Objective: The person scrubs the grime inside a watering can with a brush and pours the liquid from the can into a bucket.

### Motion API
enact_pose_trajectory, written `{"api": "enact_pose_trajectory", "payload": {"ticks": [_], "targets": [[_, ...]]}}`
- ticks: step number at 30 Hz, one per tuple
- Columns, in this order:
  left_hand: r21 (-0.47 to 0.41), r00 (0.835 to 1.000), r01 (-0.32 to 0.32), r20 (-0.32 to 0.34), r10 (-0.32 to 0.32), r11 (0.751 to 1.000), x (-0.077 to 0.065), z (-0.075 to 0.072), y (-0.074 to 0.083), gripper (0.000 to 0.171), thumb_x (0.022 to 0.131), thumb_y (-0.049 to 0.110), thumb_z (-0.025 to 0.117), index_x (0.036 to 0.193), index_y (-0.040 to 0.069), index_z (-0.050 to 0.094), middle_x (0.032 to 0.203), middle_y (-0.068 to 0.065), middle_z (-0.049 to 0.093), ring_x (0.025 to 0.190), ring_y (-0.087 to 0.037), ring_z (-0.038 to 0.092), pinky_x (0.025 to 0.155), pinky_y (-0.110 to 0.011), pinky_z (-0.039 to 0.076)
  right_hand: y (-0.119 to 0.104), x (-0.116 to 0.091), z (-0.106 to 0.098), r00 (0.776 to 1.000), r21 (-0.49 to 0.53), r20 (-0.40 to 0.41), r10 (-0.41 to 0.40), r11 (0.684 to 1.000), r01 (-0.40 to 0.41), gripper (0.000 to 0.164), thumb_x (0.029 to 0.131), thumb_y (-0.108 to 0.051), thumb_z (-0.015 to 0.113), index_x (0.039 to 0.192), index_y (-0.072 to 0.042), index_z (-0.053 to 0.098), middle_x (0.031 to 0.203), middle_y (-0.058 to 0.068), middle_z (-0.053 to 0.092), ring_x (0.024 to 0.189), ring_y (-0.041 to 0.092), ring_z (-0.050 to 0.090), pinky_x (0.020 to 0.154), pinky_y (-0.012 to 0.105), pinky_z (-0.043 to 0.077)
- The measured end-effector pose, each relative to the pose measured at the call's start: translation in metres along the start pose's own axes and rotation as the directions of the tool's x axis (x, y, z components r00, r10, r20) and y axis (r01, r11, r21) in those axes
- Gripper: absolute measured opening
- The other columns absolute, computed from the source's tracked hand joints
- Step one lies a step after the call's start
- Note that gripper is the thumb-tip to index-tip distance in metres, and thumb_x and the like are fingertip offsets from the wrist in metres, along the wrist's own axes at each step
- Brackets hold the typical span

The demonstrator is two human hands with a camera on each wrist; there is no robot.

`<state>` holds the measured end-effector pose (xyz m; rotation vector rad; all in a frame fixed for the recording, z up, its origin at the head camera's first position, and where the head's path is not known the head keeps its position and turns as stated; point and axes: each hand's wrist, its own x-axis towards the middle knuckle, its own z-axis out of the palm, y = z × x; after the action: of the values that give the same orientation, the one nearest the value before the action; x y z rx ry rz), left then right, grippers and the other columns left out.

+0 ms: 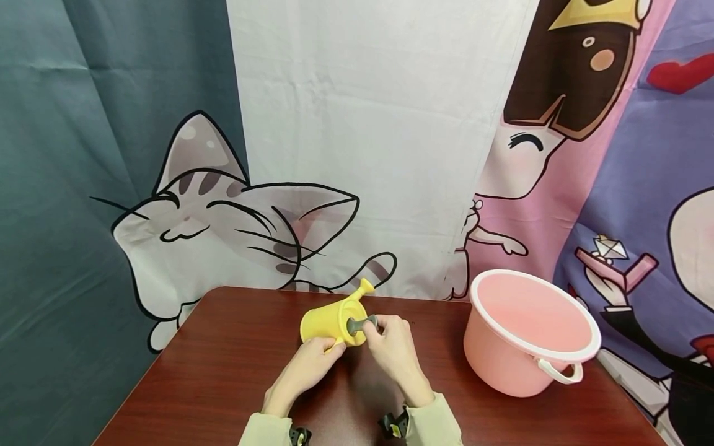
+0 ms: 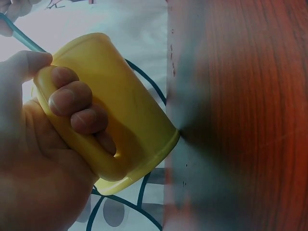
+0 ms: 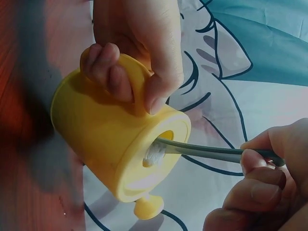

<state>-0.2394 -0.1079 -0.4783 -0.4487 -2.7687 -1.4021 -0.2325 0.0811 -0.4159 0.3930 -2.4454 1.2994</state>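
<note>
My left hand (image 1: 308, 367) grips the handle of a yellow watering can (image 1: 326, 322), its fingers curled through the loop in the left wrist view. The can is tilted, its round opening turned toward my right hand and its spout (image 1: 364, 288) pointing to the back. Between thumb and fingers, my right hand (image 1: 395, 352) pinches the grey-green handle of a small brush (image 3: 211, 152). The brush's pale, bristle-like head (image 3: 155, 153) is at the can's opening, partly inside it. The inside of the can is mostly hidden.
A pink bucket (image 1: 502, 356) with a white rim and handle stands on the right side of the dark red-brown table (image 1: 184, 371). Behind the table's back edge hangs a cloth (image 1: 379, 124) printed with cartoon figures.
</note>
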Motion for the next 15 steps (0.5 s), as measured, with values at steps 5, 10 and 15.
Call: {"api": "enact_pose_trajectory", "payload": {"ticks": [5, 10, 15], "targets": [[0.003, 1.0, 0.002, -0.003, -0.002, 1.0, 0.0001, -0.0003, -0.0007, 0.042, 0.098, 0.037, 0.055, 0.063, 0.017, 0.045, 0.056, 0.009, 0.034, 0.05, -0.007, 0.031, 0.05, -0.023, 0.029, 0.0006, 0.001, -0.0012, 1.0, 0.018, 0.002, 0.009, 1.0, -0.009, 0.035, 0.085, -0.01, 0.06, 0.053, -0.019, 0.051, 0.046, -0.012, 0.031, 0.044, 0.004, 0.03, 0.042, 0.022, 0.025], [0.011, 1.0, -0.006, -0.009, 0.006, 1.0, -0.0001, -0.0007, -0.0016, 0.042, 0.099, 0.038, 0.054, 0.063, 0.018, 0.046, 0.056, 0.01, 0.034, 0.051, -0.006, 0.031, 0.05, -0.023, 0.03, 0.0035, 0.0029, -0.0025, 0.999, 0.04, 0.014, 0.039, 0.998, -0.04, 0.035, 0.086, -0.01, 0.06, 0.053, -0.018, 0.051, 0.046, -0.011, 0.03, 0.044, 0.005, 0.029, 0.043, 0.022, 0.024], [0.001, 1.0, -0.006, -0.011, 0.006, 1.0, -0.0011, -0.0013, -0.0009, 0.043, 0.099, 0.039, 0.054, 0.063, 0.018, 0.045, 0.057, 0.01, 0.033, 0.051, -0.006, 0.03, 0.05, -0.023, 0.029, 0.0055, 0.0036, -0.0045, 0.996, 0.075, 0.037, 0.078, 0.994, -0.081, 0.034, 0.087, -0.011, 0.06, 0.054, -0.015, 0.054, 0.047, -0.01, 0.028, 0.044, 0.007, 0.027, 0.043, 0.023, 0.022]]}}
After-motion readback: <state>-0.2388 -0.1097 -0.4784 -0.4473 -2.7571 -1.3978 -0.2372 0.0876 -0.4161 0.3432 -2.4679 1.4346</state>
